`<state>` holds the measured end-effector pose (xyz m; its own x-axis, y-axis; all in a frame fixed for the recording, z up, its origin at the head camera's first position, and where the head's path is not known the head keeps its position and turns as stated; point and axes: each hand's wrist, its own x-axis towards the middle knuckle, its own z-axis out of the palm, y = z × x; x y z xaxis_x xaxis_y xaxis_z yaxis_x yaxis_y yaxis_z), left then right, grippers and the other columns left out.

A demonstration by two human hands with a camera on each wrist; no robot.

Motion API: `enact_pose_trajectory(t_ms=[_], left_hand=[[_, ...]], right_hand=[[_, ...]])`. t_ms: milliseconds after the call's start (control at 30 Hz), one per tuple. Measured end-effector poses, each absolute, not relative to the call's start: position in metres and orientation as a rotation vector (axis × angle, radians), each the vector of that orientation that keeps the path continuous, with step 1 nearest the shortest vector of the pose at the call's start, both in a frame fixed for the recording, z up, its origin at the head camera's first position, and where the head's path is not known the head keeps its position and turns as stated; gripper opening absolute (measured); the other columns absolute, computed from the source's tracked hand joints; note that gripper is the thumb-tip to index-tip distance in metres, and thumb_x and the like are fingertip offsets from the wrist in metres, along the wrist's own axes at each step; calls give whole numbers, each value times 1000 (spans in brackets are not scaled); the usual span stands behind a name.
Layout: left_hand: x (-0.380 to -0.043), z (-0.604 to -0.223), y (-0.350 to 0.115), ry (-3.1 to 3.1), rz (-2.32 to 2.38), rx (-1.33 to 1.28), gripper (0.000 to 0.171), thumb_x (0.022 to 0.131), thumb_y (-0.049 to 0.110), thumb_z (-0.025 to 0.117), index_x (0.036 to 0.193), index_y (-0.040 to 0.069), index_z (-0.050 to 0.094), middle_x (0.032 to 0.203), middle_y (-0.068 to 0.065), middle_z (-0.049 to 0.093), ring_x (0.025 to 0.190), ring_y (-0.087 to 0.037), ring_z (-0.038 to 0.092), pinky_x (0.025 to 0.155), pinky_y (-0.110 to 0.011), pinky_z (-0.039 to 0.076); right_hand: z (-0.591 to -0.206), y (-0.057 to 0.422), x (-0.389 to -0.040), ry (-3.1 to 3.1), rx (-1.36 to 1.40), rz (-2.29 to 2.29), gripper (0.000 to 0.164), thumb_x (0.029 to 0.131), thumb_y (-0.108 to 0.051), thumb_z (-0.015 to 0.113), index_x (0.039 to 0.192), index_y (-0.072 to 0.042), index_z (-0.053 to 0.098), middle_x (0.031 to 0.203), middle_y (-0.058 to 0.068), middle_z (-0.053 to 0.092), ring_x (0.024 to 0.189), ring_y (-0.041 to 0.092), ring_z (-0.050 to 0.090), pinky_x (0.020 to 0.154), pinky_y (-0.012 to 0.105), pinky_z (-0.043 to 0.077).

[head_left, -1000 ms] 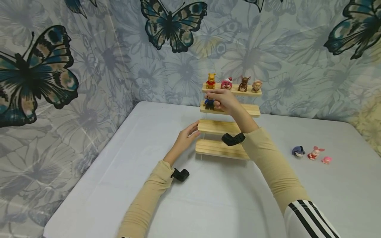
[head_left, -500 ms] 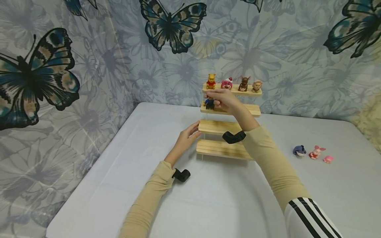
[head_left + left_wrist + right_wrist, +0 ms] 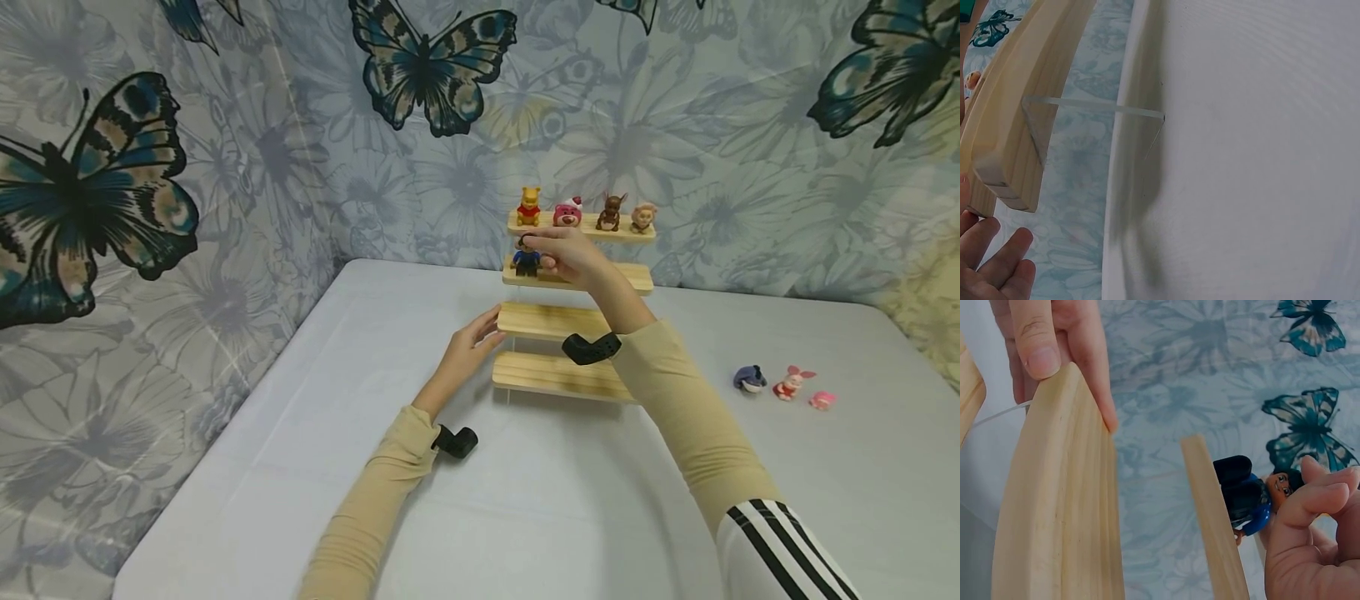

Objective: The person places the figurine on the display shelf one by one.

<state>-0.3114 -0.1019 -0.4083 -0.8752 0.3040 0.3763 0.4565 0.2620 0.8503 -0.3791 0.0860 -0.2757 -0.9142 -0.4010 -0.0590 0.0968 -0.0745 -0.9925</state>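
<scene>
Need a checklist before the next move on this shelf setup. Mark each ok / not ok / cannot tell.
1. Blue-clad figure upright on second shelf from top: ok.
2. Right hand clear of that figure: not ok, fingers curled at its head.
3. Left hand on the third shelf: ok, thumb and finger at its left end.
4. Yellow bear, pink bear, brown figure and peach figure upright on top shelf: ok.
5. Right hand not touching pink bear: cannot tell, they overlap in the head view.
6. Blue-grey figure, long-eared figure, small pink figure on the table, right of the shelves: ok.
</scene>
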Motion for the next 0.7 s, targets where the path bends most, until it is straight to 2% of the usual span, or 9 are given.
enact_pose_trajectory(t_ms=[133, 300, 500, 700], left_hand=[[-311, -408, -103, -2381, -1683, -734, 52, 92, 19, 53, 137, 1, 34, 138, -11, 35, 118, -22, 43, 95, -26, 36], [-309, -406, -103, -2381, -1703, -731, 52, 92, 20, 53, 137, 3, 34, 138, -12, 35, 119, -22, 42, 96, -31, 37], [-308, -405, -102, -2382, -1707, -730, 52, 91, 18, 53, 137, 0, 33, 138, -13, 34, 119, -25, 41, 97, -31, 35], [-293, -386, -103, -2357, -1731, -784, 50, 92, 8, 51, 133, -11, 31, 136, -23, 31, 118, -35, 40, 97, -44, 34]], right_hand=[[-277, 88, -380, 1881, -326, -2047, 44, 93, -7, 49, 132, 8, 37, 92, 7, 53, 42, 7, 40, 39, 16, 35], [-277, 88, -380, 1874, -333, -2068, 44, 93, -6, 49, 133, 8, 35, 90, 7, 53, 42, 7, 40, 38, 16, 34], [-278, 90, -376, 1904, -311, -2060, 48, 92, -10, 52, 135, 4, 36, 101, 8, 51, 43, 7, 41, 40, 17, 35], [-279, 102, -369, 1941, -304, -2059, 49, 91, -13, 53, 134, 2, 37, 114, 10, 50, 44, 7, 41, 41, 17, 36]])
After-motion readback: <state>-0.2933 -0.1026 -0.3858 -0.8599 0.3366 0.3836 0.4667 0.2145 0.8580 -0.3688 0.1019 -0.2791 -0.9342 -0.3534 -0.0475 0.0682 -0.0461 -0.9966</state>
